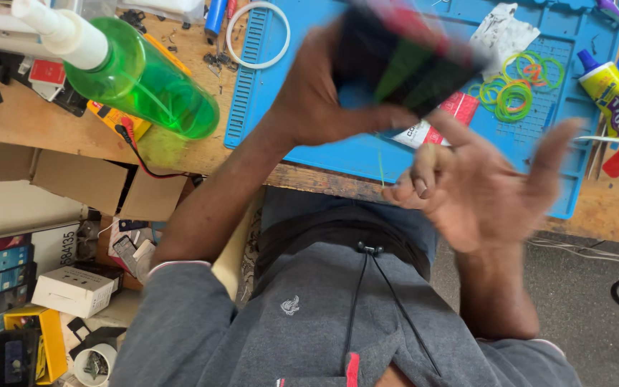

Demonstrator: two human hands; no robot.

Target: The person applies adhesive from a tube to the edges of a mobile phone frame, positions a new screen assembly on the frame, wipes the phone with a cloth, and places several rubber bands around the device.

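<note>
Blurred dark device [402, 61], details unreadable, sits gripped in left hand [317, 93]; right hand [481, 186] spread, holding nothing.

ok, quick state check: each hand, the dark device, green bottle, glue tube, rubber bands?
left hand: closed on the dark device, raised above the mat
dark device: held, tilted, motion-blurred
right hand: open, palm up, holds nothing
green bottle: pump top on, lying tilted in view
yellow glue tube: capped, lying on the blue mat
rubber bands: loose pile on the mat
</note>
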